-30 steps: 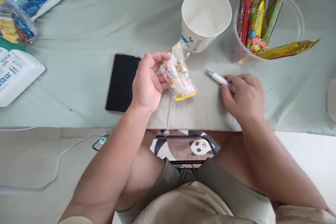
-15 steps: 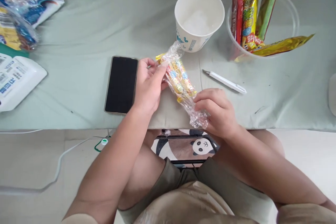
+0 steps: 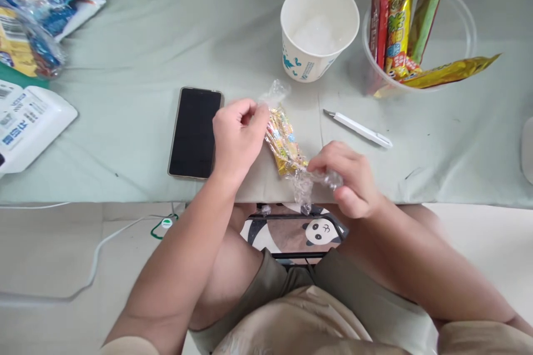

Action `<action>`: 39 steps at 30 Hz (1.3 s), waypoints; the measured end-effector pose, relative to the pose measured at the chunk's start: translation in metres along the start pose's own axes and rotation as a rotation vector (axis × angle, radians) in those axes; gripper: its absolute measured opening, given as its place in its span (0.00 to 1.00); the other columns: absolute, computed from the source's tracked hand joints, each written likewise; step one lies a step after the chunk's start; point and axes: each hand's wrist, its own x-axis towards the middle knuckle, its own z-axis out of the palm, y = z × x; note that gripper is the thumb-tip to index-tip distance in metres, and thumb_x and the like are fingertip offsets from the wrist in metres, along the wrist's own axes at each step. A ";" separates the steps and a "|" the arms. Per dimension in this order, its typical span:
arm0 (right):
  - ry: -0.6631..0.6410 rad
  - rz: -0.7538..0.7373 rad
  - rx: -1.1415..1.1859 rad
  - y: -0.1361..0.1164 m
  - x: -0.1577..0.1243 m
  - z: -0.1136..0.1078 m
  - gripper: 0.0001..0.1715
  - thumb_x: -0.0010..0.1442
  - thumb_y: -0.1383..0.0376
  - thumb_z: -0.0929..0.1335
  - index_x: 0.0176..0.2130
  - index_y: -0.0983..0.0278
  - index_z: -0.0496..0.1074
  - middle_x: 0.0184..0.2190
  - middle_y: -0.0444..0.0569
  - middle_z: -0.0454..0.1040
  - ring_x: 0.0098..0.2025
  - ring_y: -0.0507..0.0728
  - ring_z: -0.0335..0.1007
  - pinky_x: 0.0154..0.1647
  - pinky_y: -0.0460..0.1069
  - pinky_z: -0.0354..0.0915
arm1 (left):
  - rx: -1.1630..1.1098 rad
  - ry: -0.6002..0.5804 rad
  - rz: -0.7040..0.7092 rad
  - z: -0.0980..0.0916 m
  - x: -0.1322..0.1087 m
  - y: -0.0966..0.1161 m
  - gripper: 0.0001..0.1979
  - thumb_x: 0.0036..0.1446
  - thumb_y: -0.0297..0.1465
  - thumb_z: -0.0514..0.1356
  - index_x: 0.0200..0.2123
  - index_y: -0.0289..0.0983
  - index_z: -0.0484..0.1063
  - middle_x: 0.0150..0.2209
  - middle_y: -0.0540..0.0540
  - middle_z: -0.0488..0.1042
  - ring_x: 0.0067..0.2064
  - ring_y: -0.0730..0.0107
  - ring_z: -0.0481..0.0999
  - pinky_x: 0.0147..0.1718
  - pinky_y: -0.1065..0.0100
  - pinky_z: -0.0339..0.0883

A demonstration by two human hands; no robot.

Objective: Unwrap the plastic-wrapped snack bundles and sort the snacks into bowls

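Observation:
Yellow, printed snack packets lie bundled in crumpled clear plastic wrap near the table's front edge. My left hand is closed, pinching the wrap at the bundle's upper left end. At the lower right end, my right hand is closed on a loose, twisted piece of the same wrap. Part of the bundle is hidden by my left fingers. Right of the bundle lies a white utility knife, apart from both hands. A black phone lies beside my left hand.
Behind the bundle stands a white paper cup with whitish stuff inside. A clear round tub holds several wrapped snack sticks. Bagged packets and a white pack sit at the left. A cable runs below.
My right hand has pulled a strip of wrap outward to the right. My left hand has turned and its grip on the wrap has shifted. The bundle's top end has dropped slightly.

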 end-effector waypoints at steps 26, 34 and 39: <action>0.219 0.569 0.159 -0.005 0.033 0.022 0.07 0.56 0.63 0.65 0.26 0.60 0.65 0.26 0.45 0.69 0.30 0.53 0.65 0.33 0.50 0.62 | 0.300 -0.298 -0.094 0.001 -0.012 0.017 0.14 0.53 0.30 0.70 0.37 0.42 0.67 0.27 0.54 0.66 0.29 0.68 0.69 0.33 0.64 0.60; 0.460 0.722 0.940 0.000 0.031 0.018 0.17 0.56 0.56 0.72 0.30 0.60 0.62 0.41 0.46 0.78 0.43 0.57 0.81 0.42 0.54 0.78 | 0.237 -0.360 -0.195 -0.001 -0.020 0.024 0.32 0.51 0.38 0.74 0.55 0.41 0.65 0.49 0.41 0.77 0.51 0.49 0.80 0.52 0.53 0.71; 0.485 0.669 1.103 -0.003 0.033 0.021 0.14 0.54 0.57 0.73 0.33 0.59 0.65 0.37 0.44 0.76 0.42 0.57 0.81 0.41 0.54 0.79 | 0.014 -0.349 -0.305 0.007 -0.024 0.020 0.36 0.50 0.27 0.72 0.59 0.46 0.61 0.49 0.46 0.77 0.40 0.62 0.81 0.41 0.60 0.75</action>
